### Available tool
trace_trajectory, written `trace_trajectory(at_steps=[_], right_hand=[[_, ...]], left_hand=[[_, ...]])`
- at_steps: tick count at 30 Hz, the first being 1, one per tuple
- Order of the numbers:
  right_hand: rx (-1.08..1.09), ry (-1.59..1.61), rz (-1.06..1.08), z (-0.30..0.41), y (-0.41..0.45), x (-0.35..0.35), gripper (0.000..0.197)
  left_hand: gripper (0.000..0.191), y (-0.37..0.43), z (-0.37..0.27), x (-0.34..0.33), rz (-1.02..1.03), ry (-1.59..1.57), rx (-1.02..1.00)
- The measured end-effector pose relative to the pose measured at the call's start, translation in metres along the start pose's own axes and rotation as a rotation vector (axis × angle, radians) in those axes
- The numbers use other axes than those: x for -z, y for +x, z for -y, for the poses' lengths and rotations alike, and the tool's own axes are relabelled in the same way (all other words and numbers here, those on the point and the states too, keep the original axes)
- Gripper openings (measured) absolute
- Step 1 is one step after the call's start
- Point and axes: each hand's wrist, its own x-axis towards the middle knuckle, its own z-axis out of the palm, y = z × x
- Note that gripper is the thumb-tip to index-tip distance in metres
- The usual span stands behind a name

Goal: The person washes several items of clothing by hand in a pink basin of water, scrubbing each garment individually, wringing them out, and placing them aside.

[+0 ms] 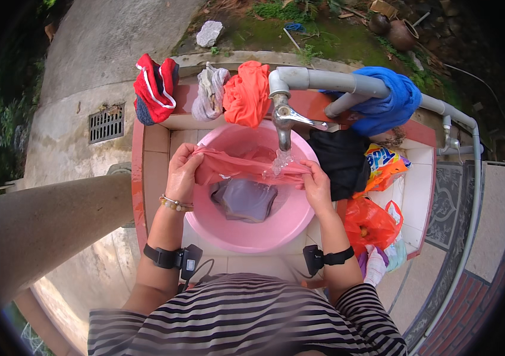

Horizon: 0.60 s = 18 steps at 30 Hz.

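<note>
A wet pink cloth (239, 167) is stretched between my two hands over a pink plastic basin (252, 238). My left hand (184, 169) grips its left end at the basin's rim. The right end is pinched in my right hand (316, 182). From a metal tap (284, 127) with a lever handle, water runs onto the cloth near its right part. Beneath the cloth, a folded grey-purple cloth (248, 200) lies in the basin, its far part hidden.
Along the sink's far ledge sit a red and navy cloth (156, 91), a pale grey cloth (210, 93) and an orange cloth (248, 93). A blue towel (386, 98) hangs over the grey pipe (332, 81). To the right are black fabric (339, 162), a Tide bag (383, 169) and a red plastic bag (370, 224).
</note>
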Motion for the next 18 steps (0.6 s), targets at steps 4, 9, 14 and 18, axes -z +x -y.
trace_trajectory(at_steps=[4, 9, 14, 18], right_hand=[[-0.189, 0.129, 0.02, 0.003, 0.005, -0.006, 0.038], [0.012, -0.132, 0.113, 0.015, -0.008, -0.034, 0.057], [-0.009, -0.071, 0.385, 0.013, -0.043, -0.102, 0.058], [0.016, -0.064, 0.426, -0.036, -0.041, -0.127, 0.049]], left_hand=[[0.012, -0.001, -0.008, -0.003, 0.033, -0.413, 0.179], [0.018, -0.009, -0.001, -0.013, 0.448, -0.845, 0.309], [0.032, -0.036, 0.017, -0.047, 0.317, -0.885, 0.417], [0.04, -0.046, 0.023, -0.028, 0.28, -0.774, 0.444]])
